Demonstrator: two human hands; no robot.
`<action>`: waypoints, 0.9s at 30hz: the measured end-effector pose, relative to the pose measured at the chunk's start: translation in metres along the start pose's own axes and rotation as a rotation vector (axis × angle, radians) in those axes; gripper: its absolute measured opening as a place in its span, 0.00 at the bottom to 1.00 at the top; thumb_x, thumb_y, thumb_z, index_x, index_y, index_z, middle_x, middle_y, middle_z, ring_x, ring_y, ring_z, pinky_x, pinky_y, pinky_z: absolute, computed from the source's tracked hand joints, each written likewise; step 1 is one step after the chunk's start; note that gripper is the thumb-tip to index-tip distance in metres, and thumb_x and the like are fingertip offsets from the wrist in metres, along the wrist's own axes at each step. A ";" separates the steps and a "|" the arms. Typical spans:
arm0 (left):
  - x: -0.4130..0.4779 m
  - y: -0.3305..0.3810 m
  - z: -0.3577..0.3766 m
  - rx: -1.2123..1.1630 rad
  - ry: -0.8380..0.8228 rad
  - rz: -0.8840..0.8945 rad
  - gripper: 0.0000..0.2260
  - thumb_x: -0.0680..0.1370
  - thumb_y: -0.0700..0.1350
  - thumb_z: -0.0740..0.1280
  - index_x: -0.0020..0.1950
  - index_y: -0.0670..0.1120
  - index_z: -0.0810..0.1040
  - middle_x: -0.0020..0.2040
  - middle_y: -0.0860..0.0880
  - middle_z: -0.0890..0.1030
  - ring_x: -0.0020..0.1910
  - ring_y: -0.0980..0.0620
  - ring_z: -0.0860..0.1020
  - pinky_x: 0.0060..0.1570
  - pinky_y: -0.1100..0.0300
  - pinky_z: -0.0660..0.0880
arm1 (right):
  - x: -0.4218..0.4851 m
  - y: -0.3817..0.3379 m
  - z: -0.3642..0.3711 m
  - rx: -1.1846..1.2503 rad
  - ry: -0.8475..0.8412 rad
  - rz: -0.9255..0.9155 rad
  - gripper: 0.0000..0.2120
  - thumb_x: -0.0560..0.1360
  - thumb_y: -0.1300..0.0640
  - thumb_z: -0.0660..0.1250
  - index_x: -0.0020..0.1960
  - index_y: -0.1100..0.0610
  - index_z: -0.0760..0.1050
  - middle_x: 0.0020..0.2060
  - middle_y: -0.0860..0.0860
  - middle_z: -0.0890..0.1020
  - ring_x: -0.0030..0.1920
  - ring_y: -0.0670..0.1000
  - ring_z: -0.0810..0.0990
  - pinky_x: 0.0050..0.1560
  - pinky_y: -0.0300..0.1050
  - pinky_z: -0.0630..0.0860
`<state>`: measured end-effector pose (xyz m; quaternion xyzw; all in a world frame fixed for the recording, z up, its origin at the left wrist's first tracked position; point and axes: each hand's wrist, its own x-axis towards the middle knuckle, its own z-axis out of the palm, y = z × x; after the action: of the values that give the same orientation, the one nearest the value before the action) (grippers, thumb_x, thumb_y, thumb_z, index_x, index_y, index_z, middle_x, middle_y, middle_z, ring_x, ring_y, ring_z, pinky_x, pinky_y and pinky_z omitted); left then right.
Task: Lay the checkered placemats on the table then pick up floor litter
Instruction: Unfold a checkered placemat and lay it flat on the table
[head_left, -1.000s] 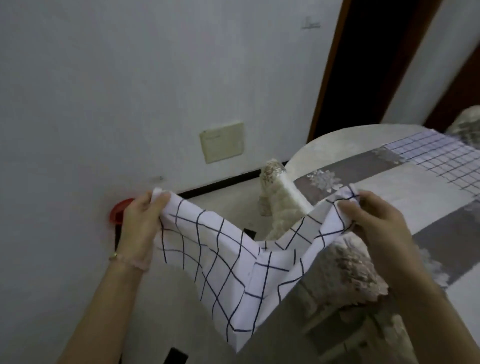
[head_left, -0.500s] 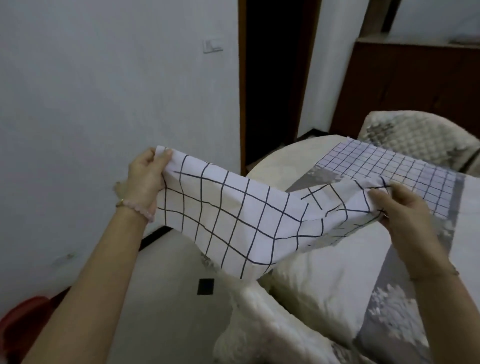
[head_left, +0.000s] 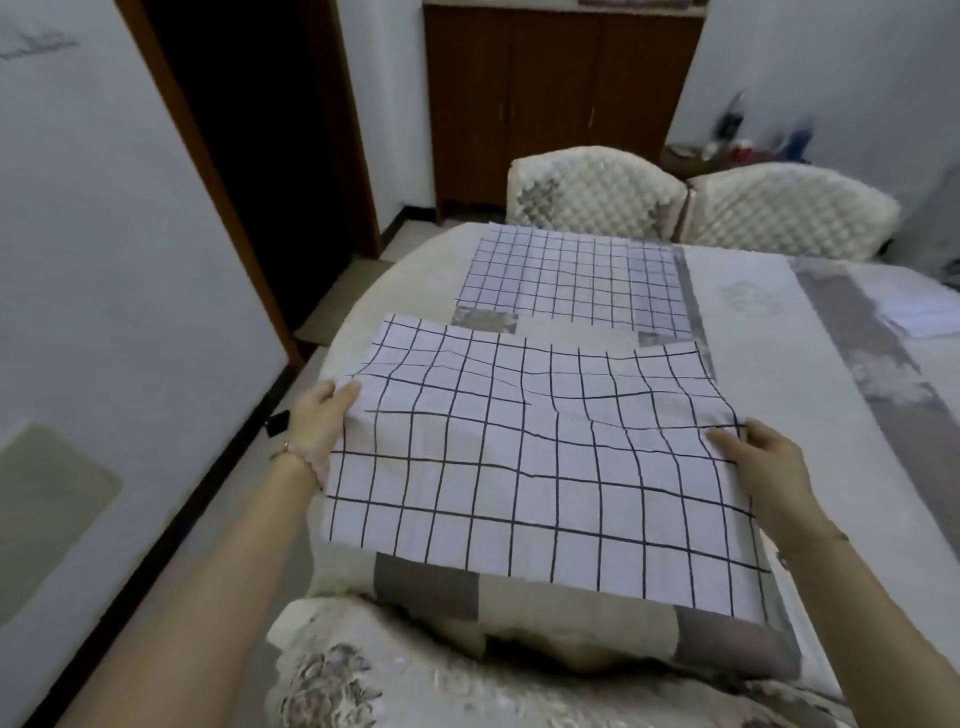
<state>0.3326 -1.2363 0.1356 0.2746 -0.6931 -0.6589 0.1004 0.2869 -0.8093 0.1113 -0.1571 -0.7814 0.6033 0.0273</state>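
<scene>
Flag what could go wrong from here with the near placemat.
1. The near placemat is rippled between the left hand and right hand; if it is let go now, it will probably lie creased.
2. Its near edge lies close to the edge of the table, so it could hang over or slide off.
3. Its far right corner comes close to the far placemat; pushing forward may overlap them.
</scene>
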 end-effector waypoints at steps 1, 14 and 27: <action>0.011 -0.009 0.006 0.031 -0.023 -0.016 0.10 0.77 0.43 0.64 0.36 0.47 0.71 0.39 0.49 0.74 0.45 0.51 0.73 0.50 0.56 0.73 | 0.005 0.009 0.002 -0.023 0.018 0.033 0.08 0.81 0.68 0.69 0.44 0.58 0.81 0.31 0.48 0.84 0.34 0.47 0.82 0.30 0.24 0.77; 0.078 -0.096 0.027 0.323 -0.152 -0.302 0.21 0.75 0.44 0.69 0.59 0.30 0.71 0.54 0.33 0.77 0.56 0.36 0.75 0.63 0.40 0.66 | 0.028 0.081 0.020 -0.175 0.114 0.318 0.04 0.79 0.65 0.72 0.50 0.66 0.79 0.45 0.57 0.75 0.48 0.55 0.72 0.38 0.40 0.67; 0.048 -0.103 0.060 1.125 -0.092 0.351 0.18 0.75 0.42 0.66 0.64 0.42 0.72 0.61 0.41 0.74 0.58 0.40 0.72 0.54 0.49 0.72 | 0.020 0.085 0.043 -0.661 0.250 0.067 0.18 0.79 0.63 0.65 0.67 0.68 0.77 0.62 0.67 0.81 0.63 0.70 0.78 0.66 0.58 0.72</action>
<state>0.2884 -1.2070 0.0189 0.1381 -0.9747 -0.1748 0.0167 0.2758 -0.8247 0.0159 -0.2555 -0.9194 0.2946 0.0507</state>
